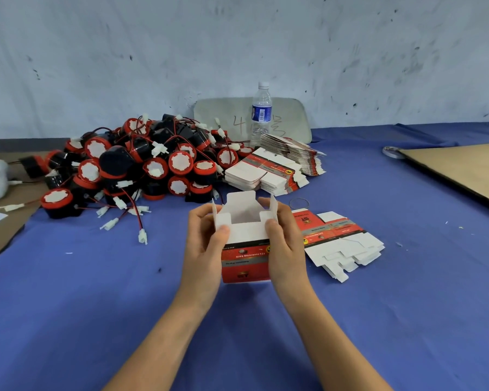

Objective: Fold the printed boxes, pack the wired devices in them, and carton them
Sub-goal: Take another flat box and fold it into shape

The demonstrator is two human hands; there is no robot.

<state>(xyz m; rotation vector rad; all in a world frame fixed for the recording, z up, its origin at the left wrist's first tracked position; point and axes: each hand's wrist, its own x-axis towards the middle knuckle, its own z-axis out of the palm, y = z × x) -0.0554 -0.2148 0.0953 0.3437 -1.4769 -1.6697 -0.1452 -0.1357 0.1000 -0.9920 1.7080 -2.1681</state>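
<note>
I hold a red, white and grey printed box [244,256] above the blue table cloth, opened into shape with its top flaps standing up. My left hand [202,244] grips its left side, thumb on the near white flap. My right hand [287,244] grips the right side, thumb on the same flap. A big heap of black-and-red wired devices [141,162] with white connectors lies at the left back. Flat printed boxes lie in stacks [277,167] behind my hands, and a few more flat ones [339,241] lie to the right.
A clear water bottle [261,114] stands at the back against a grey board [288,117]. A brown cardboard sheet [460,170] lies at the right, a roll of tape [391,152] by its corner. Brown cardboard [0,221] and white objects lie at the left edge. A thin ring [299,204] lies on the cloth.
</note>
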